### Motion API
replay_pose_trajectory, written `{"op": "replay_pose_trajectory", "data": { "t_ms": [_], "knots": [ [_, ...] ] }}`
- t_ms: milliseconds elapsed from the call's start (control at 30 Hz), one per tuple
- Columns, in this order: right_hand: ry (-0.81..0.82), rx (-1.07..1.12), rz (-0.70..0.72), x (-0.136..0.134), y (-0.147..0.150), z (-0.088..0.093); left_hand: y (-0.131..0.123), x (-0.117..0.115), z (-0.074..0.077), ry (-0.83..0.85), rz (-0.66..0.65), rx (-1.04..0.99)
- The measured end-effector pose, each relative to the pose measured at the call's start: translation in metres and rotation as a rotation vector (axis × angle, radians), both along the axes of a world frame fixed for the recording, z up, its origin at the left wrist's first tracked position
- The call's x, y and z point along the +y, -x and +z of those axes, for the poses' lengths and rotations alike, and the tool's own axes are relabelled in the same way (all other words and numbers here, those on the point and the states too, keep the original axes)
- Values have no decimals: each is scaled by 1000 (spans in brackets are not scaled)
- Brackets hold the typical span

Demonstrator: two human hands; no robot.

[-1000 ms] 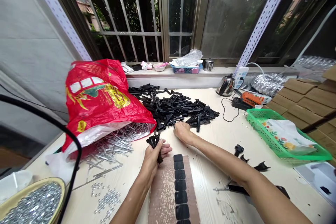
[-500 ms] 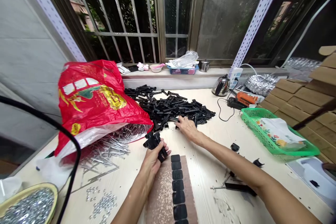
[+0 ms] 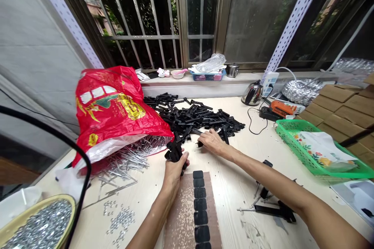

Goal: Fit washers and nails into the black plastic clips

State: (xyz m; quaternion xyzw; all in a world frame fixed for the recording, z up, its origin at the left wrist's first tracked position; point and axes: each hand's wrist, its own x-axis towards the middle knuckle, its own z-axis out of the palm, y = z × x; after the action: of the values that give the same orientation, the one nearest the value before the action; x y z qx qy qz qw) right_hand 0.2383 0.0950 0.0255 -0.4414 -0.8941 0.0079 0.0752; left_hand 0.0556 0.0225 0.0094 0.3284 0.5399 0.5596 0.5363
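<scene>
head view: a bunch of black parts (image 3: 174,151) is gripped between the thumb and fingers of the left hand (image 3: 179,165), just above the tabletop (image 3: 228,186). more of them are heaped in a loose pile (image 3: 201,118) on the far middle. the right hand (image 3: 214,142) is set at the pile's near edge, its fingers curled down over a black piece; whether this is pinched or only touched cannot be told.

the parts look like moulded plastic, so they may be judged light, stiff and a little slick, not easily broken, though their small ends could be snagged on neighbours. a hold is best taken around the straight shaft, with each part drawn singly from the tangle. the bunch might be fanned apart if squeezed unevenly.

at left, a red bag (image 3: 117,105) is slumped with its mouth turned near, metal rods (image 3: 128,161) being seen inside and strewn before it. at near left, a yellow bowl (image 3: 13,227) is filled with small silver pieces (image 3: 46,218). at right, a floral sheet (image 3: 321,151) is held in a green basket (image 3: 282,134). on the far sill (image 3: 248,76), clear plastic (image 3: 210,63) is piled on a blue basket (image 3: 206,77).
</scene>
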Motion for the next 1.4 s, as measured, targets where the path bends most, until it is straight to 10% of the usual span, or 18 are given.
{"op": "replay_pose_trajectory", "data": {
  "t_ms": [200,467,633,1133,1267,1400],
  "knots": [
    [530,795,-11,-24,27,18,-1,3,3,-133,-146,227],
    [198,290,-474,32,12,-3,14,0,-3,64,-76,-223],
    [213,167,-549,19,15,-12,33,-9,-3,113,-36,-355],
    [223,701,127,-154,116,12,57,-87,16,-137,-112,-179],
    [429,771,223,-160,120,25,90,-113,14,-139,-94,-161],
    [405,930,-7,-134,118,35,115,-143,5,-194,-31,292]
  ]
}}
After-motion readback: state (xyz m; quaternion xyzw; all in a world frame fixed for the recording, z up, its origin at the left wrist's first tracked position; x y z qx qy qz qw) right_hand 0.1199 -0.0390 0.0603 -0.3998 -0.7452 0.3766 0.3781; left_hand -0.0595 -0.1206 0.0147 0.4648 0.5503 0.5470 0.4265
